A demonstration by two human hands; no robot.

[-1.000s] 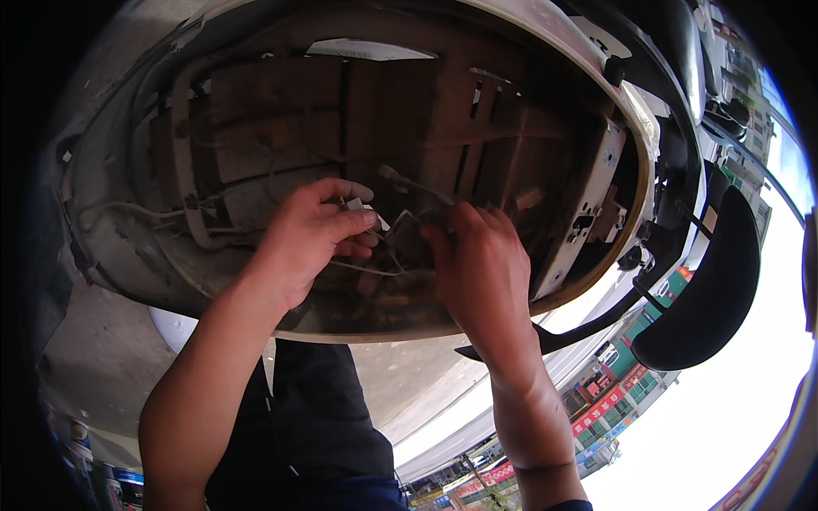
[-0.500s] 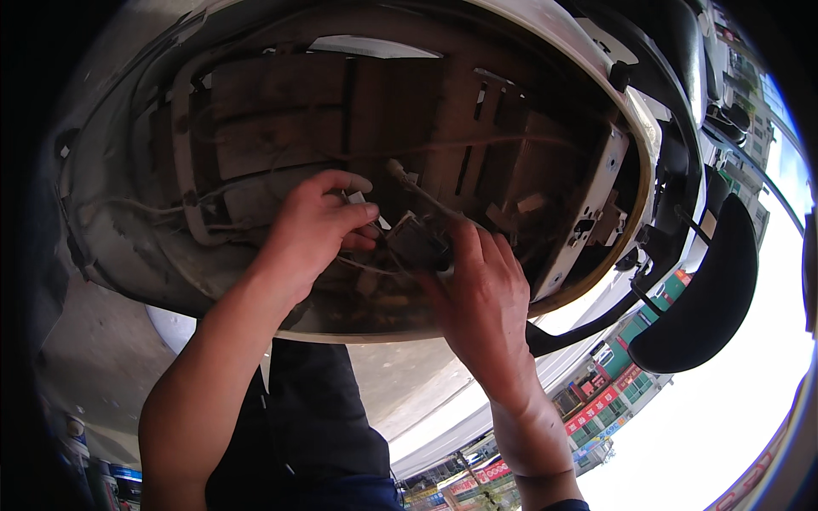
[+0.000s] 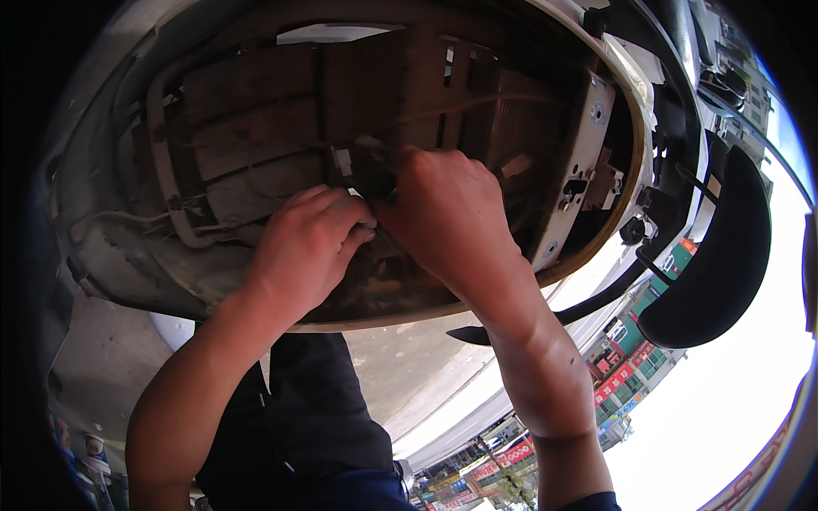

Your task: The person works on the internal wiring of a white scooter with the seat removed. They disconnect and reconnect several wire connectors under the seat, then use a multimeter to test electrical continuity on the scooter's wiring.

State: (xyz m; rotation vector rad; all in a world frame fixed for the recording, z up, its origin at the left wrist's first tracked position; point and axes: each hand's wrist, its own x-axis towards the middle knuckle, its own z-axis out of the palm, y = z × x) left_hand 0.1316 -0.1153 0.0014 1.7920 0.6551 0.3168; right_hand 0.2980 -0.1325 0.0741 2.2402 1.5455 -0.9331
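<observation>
My left hand (image 3: 308, 249) is closed in a pinch inside the open body compartment of a scooter-like vehicle. A small white wire connector (image 3: 356, 195) shows at its fingertips, partly covered by them. My right hand (image 3: 450, 217) reaches in beside it, fingers curled downward and close to the left fingertips; what it grips is hidden beneath the hand. Just above the fingers sits another white plug (image 3: 342, 162). A blurred pale connector (image 3: 368, 143) lies beyond, next to the right knuckles.
The compartment's pale rim (image 3: 400, 324) curves round both forearms. A metal bracket (image 3: 575, 175) with holes stands at the right, and a bent tube (image 3: 162, 145) at the left. Thin wires (image 3: 128, 215) run along the left wall. A black mirror (image 3: 711, 255) juts out at the right.
My right hand has moved left and inward to meet the left hand, covering the dark box seen before. The view has shifted slightly, and the left fingers have turned downward.
</observation>
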